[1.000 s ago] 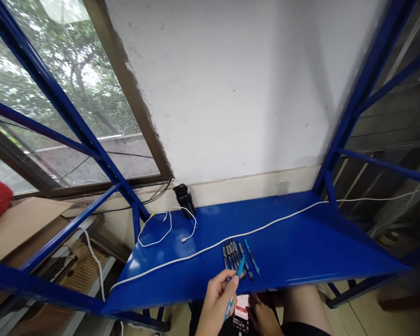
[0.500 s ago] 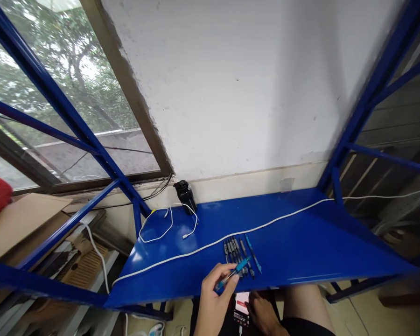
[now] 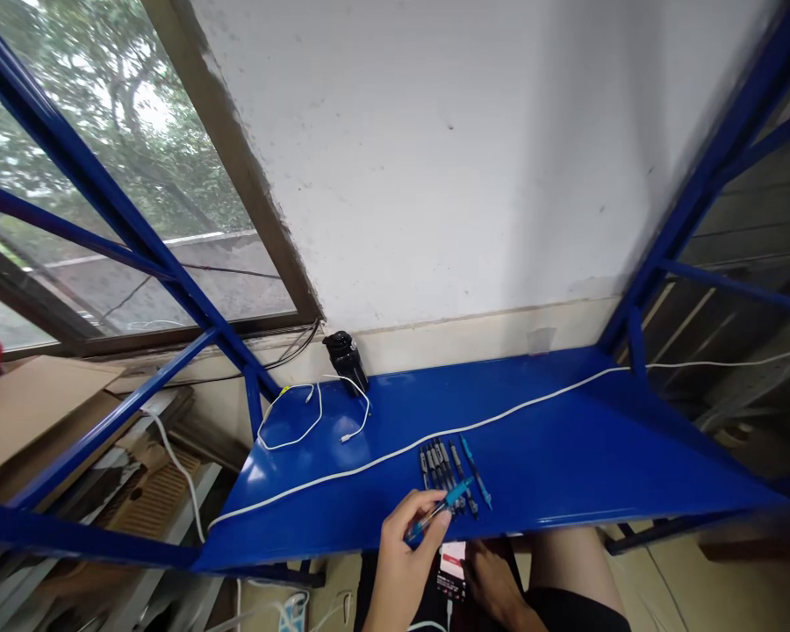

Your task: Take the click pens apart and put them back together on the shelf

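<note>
Since the earliest frame, the held teal pen (image 3: 459, 491) has been swinging from a steep slant to a flatter one above the near end of the row of dark pens (image 3: 434, 458).

Nearest, below the row, the phone (image 3: 451, 570) is showing a lit screen, with a white plug entering its bottom edge. The right hand (image 3: 493, 584) is resting along the phone's right side, beside a bare thigh (image 3: 570, 570); whether its fingers are gripping the phone, I cannot tell.

To the row's near left, the left hand (image 3: 405, 557) is clamping the held teal pen between thumb and fingertips. The teal upper part is pointing up and right past the fingertips, partly covering the row's near end, while the barrel is running back down and left across the opening of the hand.

Just right of the row, a second teal pen (image 3: 477, 474) is lying on the blue table (image 3: 566, 448). Beyond the row, a long white cable (image 3: 369, 465) is crossing the tabletop. Farther off to the left, a thin white cord (image 3: 301, 441) is curling near a black bottle (image 3: 347, 360), which is standing by the pale wall (image 3: 434, 175).
</note>
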The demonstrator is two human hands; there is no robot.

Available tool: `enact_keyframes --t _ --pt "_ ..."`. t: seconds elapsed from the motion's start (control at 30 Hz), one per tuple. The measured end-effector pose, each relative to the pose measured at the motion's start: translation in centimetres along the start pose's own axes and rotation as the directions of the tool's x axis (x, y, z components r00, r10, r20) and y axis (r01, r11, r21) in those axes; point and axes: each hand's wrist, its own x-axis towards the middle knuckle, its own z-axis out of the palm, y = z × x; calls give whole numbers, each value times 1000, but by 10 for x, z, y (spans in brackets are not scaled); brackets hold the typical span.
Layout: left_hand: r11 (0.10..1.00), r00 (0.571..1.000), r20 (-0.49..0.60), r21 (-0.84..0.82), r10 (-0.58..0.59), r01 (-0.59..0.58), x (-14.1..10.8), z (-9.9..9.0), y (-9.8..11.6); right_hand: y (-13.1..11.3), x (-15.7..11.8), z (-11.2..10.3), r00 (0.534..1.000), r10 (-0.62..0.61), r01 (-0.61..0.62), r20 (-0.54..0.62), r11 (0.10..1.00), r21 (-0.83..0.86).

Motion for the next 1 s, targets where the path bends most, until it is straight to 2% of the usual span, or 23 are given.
enact_keyframes --t 0.1,0.3,0.43,0.5,0.57,0.63,0.7,0.77,0.83,0.9,1.0 --pt "998 999 13 -46 -38 39 1 1 -1 -2 -2 -2 1000 20 -20 2 1000 11" --pt "958 995 30 -268 -100 105 1 6 -4 -7 -4 -12 999 39 -41 29 998 39" --pt "854 973 41 -471 -228 220 0 9 -11 -15 -14 -25 999 27 -28 20 995 93" --pt "799 963 72 -544 -260 256 1 10 -17 -26 -24 -39 999 25 -19 -25 976 216" --pt "804 968 94 -541 -234 247 4 10 -22 -43 -38 -62 998 16 14 -69 909 416" --pt "838 974 120 -496 -193 228 7 11 -26 -64 -52 -96 999 -2 26 -39 793 609" --pt "848 967 173 -469 -186 247 10 14 -28 -87 -65 -135 999 -32 -4 29 593 805" --pt "844 954 229 -459 -192 280 13 18 -27 -105 -72 -173 997 -64 -7 36 406 914" --pt "846 944 276 -445 -182 293 16 23 -25 -116 -72 -203 997 -76 -5 28 281 960" --pt "850 937 312 -439 -160 292 19 27 -23 -120 -67 -219 993 -115 12 18 259 966" --pt "861 944 297 -432 -144 267 28 30 -25 -117 -52 -224 995 -100 12 16 274 962"
